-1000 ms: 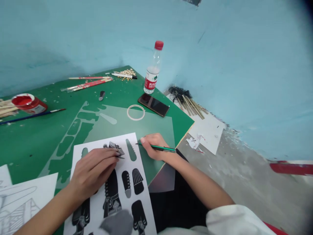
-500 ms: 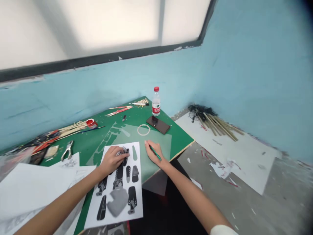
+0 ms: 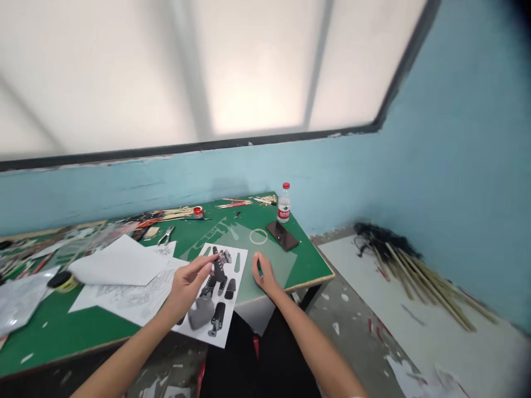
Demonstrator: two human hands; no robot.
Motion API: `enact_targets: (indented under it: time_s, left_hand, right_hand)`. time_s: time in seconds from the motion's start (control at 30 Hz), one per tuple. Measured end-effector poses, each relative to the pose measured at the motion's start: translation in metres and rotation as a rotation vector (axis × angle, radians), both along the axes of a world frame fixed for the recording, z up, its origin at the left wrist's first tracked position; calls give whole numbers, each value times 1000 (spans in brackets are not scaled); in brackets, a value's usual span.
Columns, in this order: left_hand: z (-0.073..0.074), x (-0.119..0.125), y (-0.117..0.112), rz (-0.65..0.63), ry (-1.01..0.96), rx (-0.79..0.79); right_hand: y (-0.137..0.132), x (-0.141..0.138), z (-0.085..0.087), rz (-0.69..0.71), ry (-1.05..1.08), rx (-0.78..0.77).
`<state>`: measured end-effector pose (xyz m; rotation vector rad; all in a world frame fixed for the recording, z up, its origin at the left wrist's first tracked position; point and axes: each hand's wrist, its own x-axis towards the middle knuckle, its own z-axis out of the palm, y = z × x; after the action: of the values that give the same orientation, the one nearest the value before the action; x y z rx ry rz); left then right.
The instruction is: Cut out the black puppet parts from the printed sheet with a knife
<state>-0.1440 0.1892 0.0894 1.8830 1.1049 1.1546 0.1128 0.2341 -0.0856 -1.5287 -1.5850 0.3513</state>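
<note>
My left hand (image 3: pixel 189 283) is raised over a white sheet (image 3: pixel 237 260) printed with black and grey shapes. Thumb and forefinger pinch a small dark cut-out piece (image 3: pixel 219 270) with a grey patterned end. My right hand (image 3: pixel 264 273) rests in a loose fist on a translucent sheet (image 3: pixel 280 268), just right of the printed one. A slim green pencil (image 3: pixel 260 268) is tucked in that fist, its ends mostly hidden by the fingers. Beyond the right hand lies a pale ring (image 3: pixel 259 230), and behind that a dark phone (image 3: pixel 282 236).
On the green table (image 3: pixel 108 326) stand a water bottle (image 3: pixel 284 203) and a red paint jar (image 3: pixel 198 212). Pliers (image 3: pixel 166 236), drawing papers (image 3: pixel 120 265) and a yellow tub (image 3: pixel 63 282) lie to the left. Bamboo sticks (image 3: pixel 427 282) lie on a board at right.
My left hand has lifted off the printed sheet with the cut-out piece pinched in its fingers. The right hand still holds the pencil. The view has swung upward and to the left.
</note>
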Motion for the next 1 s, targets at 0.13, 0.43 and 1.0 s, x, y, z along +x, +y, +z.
enact_targets:
  time_s: [0.13,0.43,1.0]
  left_hand:
    - [21,8,-50,133,-182,-67]
    - [53,13,-100,159,-414,-277]
    - [66,-28,-64,213,-352,-354]
  right_hand:
    - [1,2,8,69,-164,-134]
    - [1,-15,26,101,-483,-331]
    - [1,-26,101,198,-865,-407]
